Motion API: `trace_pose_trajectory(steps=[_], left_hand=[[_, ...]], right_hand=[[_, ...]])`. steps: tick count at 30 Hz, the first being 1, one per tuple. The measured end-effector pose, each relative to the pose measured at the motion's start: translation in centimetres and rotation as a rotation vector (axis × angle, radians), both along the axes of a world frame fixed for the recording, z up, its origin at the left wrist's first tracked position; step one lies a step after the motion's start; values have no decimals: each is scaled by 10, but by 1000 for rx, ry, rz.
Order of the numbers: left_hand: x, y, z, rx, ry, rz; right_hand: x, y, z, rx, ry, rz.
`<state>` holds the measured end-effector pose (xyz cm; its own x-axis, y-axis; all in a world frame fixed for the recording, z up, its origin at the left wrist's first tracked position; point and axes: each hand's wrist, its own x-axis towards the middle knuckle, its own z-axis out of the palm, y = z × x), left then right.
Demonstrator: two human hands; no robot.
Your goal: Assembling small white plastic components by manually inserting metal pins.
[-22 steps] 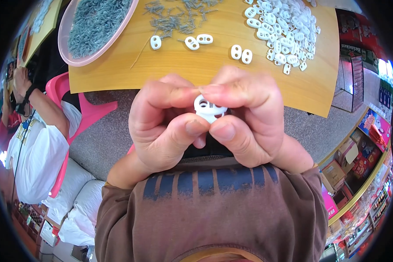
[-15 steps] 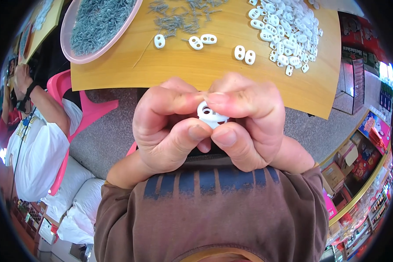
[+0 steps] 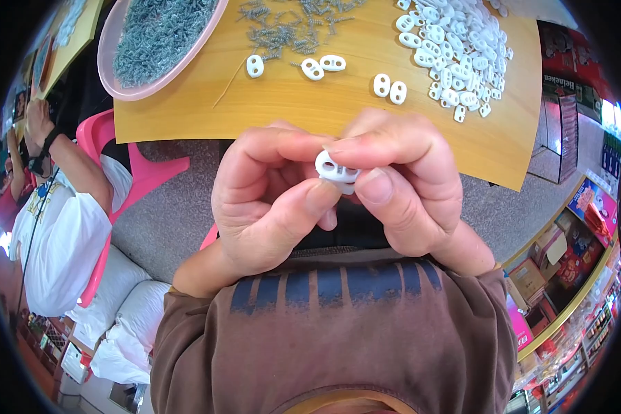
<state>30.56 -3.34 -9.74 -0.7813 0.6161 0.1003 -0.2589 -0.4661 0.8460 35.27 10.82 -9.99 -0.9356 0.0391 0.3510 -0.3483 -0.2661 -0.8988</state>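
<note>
Between the fingertips of both hands is a white plastic two-hole cord lock [image 3: 337, 170], held in front of my chest, short of the table edge. My left hand [image 3: 272, 196] pinches its left end between thumb and bent forefinger. On its right end, my right hand [image 3: 408, 183] grips with thumb and forefinger. Part of the cord lock is hidden behind the fingertips. Beyond my hands, a pair of cord locks [image 3: 390, 89] lies on the table, with a single one [image 3: 254, 66] and another pair [image 3: 322, 67] farther left.
A pile of white cord locks [image 3: 455, 58] covers the table's [image 3: 186, 123] far right. Loose metal springs [image 3: 290, 31] lie at the back, beside a pink basin [image 3: 103, 69] full of springs. Left are a pink chair [image 3: 141, 176], a seated person [image 3: 62, 228] and white sacks [image 3: 127, 324].
The cord lock has turned between my fingers, and its holes now face more toward me. My right thumb has shifted up and right along it.
</note>
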Motion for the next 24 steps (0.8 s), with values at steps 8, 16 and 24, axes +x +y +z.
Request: trace_pose_trajectory(steps=[8,16,24], left_hand=[[-1,2,14,-95,-194,15],[-3,3,17,-83,-267,-8],[-1,10,18,-239,-267,63]], right_hand=[[3,-3,2,-27,-101,-41],[4,-4,5,-60,-142,-61],[5,1,14,-111,-392,-13]])
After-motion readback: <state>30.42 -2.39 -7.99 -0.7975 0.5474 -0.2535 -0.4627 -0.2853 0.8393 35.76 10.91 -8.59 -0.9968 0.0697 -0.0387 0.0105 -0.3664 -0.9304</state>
